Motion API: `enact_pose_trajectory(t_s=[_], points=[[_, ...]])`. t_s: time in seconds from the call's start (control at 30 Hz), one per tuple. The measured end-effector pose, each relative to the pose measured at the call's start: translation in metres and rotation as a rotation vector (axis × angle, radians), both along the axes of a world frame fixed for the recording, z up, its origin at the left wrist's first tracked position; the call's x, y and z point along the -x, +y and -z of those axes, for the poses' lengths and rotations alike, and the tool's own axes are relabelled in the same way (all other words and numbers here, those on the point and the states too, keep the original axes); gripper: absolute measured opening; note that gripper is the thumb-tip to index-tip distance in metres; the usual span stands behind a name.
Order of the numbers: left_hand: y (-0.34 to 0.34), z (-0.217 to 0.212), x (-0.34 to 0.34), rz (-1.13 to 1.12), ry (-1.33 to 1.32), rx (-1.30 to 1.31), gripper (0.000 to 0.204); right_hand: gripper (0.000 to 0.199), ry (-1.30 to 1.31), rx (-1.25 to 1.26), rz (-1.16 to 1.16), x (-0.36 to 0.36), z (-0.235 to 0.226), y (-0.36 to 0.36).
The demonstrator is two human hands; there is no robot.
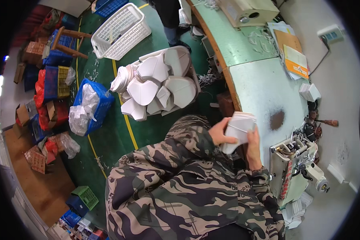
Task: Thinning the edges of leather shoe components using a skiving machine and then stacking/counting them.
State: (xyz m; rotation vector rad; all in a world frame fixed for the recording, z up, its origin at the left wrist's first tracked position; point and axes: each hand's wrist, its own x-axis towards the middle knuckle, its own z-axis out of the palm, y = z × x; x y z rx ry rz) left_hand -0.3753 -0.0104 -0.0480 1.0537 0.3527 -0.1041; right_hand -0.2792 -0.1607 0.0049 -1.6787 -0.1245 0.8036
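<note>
The pale green counter (264, 86) curves down the right side, its wooden edge running from the top centre toward the hands, with a dark stain on it near the sewing machine (296, 160) at its lower end. The green floor (108, 136) fills the middle, crossed by a yellow line. The person's camouflage jacket (180, 192) takes up the lower centre, both sleeves reaching up toward the counter's edge. On the floor left of the counter stands a bin (192, 72) heaped with white shaped pieces (156, 86), some spilling over its left side. Above it lies an empty white basket (122, 32), and to the left a blue crate (102, 106) holding clear bags. Another person's legs show at the top, beside the counter. A stack of papers with an orange booklet (296, 60) rests on the counter's far side.

The left hand (220, 132) and right hand (253, 142) hold a small stack of white pieces (238, 130) between them, just at the counter's edge and close beside the sewing machine. The left grip is curled round the stack's left side; the right grip is pressed against its right side, fingers wrapped on it
</note>
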Motion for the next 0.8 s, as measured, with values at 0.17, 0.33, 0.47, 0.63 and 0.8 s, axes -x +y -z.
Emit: enact_pose_trajectory(t_s=[0.17,0.33,0.47,0.63,0.8], points=[[0.124,0.094,0.071,-0.310,0.371,-0.021,0.072,0.054,0.148,0.125,-0.287,0.033,0.054,0.040],[0.263,0.237,0.073,-0.479,0.556,-0.184,0.067,0.044,0.290,0.324,-0.246,0.055,0.079,0.037],[0.341,0.318,0.035,-0.531,0.691,-0.474,0.088,0.043,0.421,0.388,-0.109,0.079,0.104,0.032],[0.390,0.359,0.021,-0.396,0.692,-0.496,0.080,0.043,0.470,0.451,-0.011,0.098,0.113,0.036],[0.374,0.372,0.008,-0.237,0.917,-0.768,0.088,0.042,0.509,0.457,0.048,0.106,0.128,0.034]])
